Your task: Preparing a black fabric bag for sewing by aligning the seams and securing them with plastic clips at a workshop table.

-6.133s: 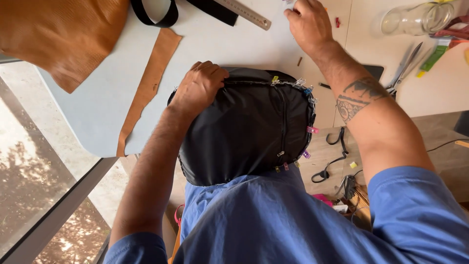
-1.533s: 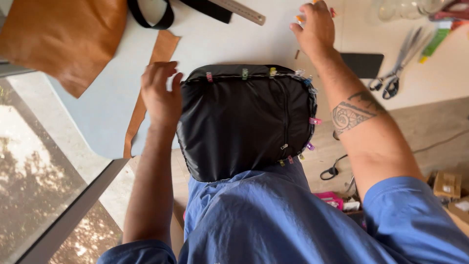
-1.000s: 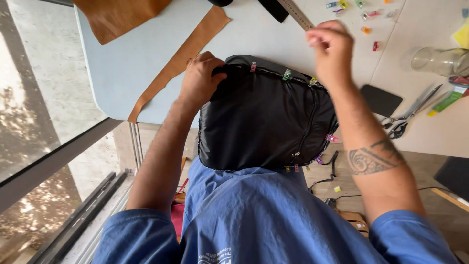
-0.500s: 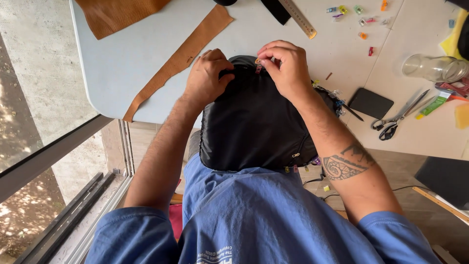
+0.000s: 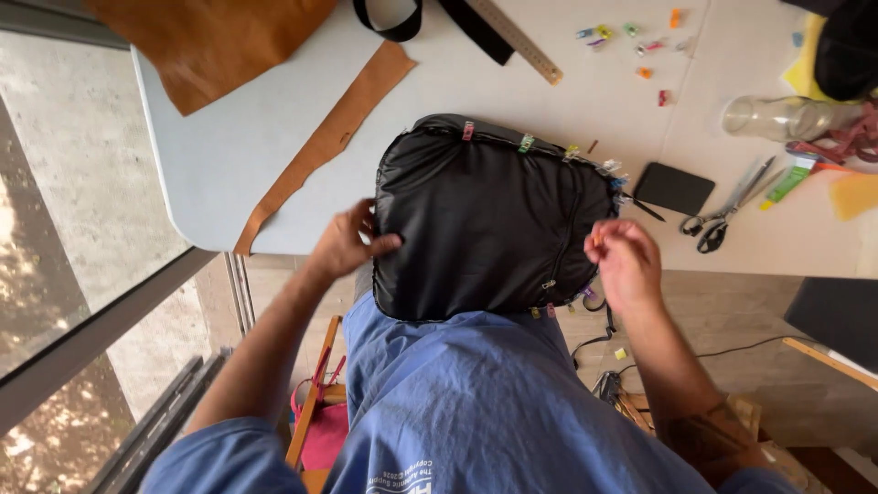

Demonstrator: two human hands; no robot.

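A black fabric bag [image 5: 485,224] lies on the near edge of the pale table [image 5: 210,174], against my blue shirt. Small coloured clips [image 5: 526,144] line its top and right seam. My left hand [image 5: 347,245] grips the bag's left edge, thumb on top of the fabric. At the right edge of the bag, my right hand [image 5: 624,265] has its fingertips pinched together; a tiny orange bit shows between them, apparently a clip.
A tan leather strip [image 5: 320,151] and a brown hide [image 5: 210,46] lie at the left. Farther back are a ruler [image 5: 517,41], a black strap [image 5: 402,23] and loose clips [image 5: 631,41]. A black case [image 5: 674,187], scissors [image 5: 722,215] and a glass jar [image 5: 777,117] sit to the right.
Both hands have come down off the bag's top edge: the left one to the left side, the right one to the lower right seam. The clipped top edge shows again.
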